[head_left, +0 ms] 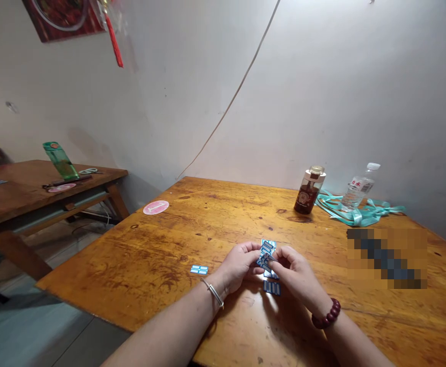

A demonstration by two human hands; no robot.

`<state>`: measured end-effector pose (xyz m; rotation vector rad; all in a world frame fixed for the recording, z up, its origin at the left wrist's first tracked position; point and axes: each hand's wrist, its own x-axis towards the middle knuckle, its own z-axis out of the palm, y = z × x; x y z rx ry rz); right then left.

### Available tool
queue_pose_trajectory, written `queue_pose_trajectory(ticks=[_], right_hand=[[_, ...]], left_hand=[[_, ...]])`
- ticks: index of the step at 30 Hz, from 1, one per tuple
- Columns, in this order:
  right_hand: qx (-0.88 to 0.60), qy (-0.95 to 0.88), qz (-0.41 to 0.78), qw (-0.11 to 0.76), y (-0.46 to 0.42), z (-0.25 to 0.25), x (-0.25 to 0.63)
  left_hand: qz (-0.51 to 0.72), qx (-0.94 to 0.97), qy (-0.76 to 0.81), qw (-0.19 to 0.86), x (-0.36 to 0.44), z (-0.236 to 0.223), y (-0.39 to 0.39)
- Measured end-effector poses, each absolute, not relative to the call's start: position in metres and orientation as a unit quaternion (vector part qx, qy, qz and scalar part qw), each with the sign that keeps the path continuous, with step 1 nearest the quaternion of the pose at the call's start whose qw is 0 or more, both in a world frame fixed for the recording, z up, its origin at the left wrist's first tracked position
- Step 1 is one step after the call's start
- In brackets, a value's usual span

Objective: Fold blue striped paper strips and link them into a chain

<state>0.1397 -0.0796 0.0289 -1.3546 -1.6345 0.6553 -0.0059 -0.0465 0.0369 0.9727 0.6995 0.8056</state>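
Observation:
Between my two hands, above the wooden table (pixel 223 209), are several small blue-and-white cards (pixel 267 248) with dark rectangles printed on them. My left hand (pixel 239 265) wears a silver bangle and pinches their left side. From the right, my right hand (pixel 298 274), with a dark red bead bracelet at its wrist, presses thumb and fingers on the same cards. Just below the hands lies another blue-and-white card (pixel 272 288) on the tabletop, with more partly hidden above it. A similar light-blue card (pixel 199 269) rests left of my left wrist.
A brown-filled bottle (pixel 307 193), a clear water bottle (pixel 356 191) and a turquoise ribbon (pixel 355 216) stand or lie at the back right. A pixelated dark object (pixel 387 259) lies right. At the left are a pink disc (pixel 156 207) and another table (pixel 24 188) with a green bottle (pixel 62 162).

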Motion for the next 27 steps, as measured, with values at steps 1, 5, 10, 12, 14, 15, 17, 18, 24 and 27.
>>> queue_pose_trajectory(ticks=[1, 5, 10, 12, 14, 15, 17, 18, 24, 27], right_hand=[[-0.549, -0.66, 0.256, 0.444, -0.08, 0.028, 0.139], [-0.548, -0.66, 0.238, 0.455, -0.081, 0.028, 0.138], [-0.54, -0.684, 0.2, 0.448, -0.084, 0.032, 0.137], [-0.537, -0.697, 0.174, 0.442, -0.084, 0.034, 0.137], [-0.531, -0.707, 0.16, 0.44, -0.084, 0.034, 0.136], [-0.527, -0.71, 0.161, 0.439, -0.084, 0.035, 0.137], [-0.518, -0.71, 0.19, 0.438, -0.084, 0.035, 0.137], [-0.515, -0.703, 0.218, 0.44, -0.084, 0.036, 0.138], [-0.505, -0.592, 0.403, 0.482, -0.082, 0.042, 0.144], [-0.489, -0.565, 0.448, 0.49, -0.082, 0.045, 0.141]], left_hand=[[0.366, 0.447, 0.321, 0.75, -0.005, 0.036, -0.047], [0.354, 0.457, 0.31, 0.755, -0.005, 0.035, -0.048], [0.342, 0.466, 0.291, 0.763, -0.007, 0.035, -0.047], [0.346, 0.463, 0.288, 0.764, -0.008, 0.036, -0.048], [0.355, 0.46, 0.296, 0.758, -0.009, 0.036, -0.048], [0.359, 0.461, 0.304, 0.753, -0.009, 0.035, -0.047], [0.36, 0.464, 0.325, 0.741, -0.009, 0.034, -0.046], [0.36, 0.465, 0.337, 0.735, -0.01, 0.034, -0.045], [0.389, 0.494, 0.381, 0.678, -0.008, 0.033, -0.04], [0.4, 0.513, 0.392, 0.651, -0.006, 0.033, -0.041]])
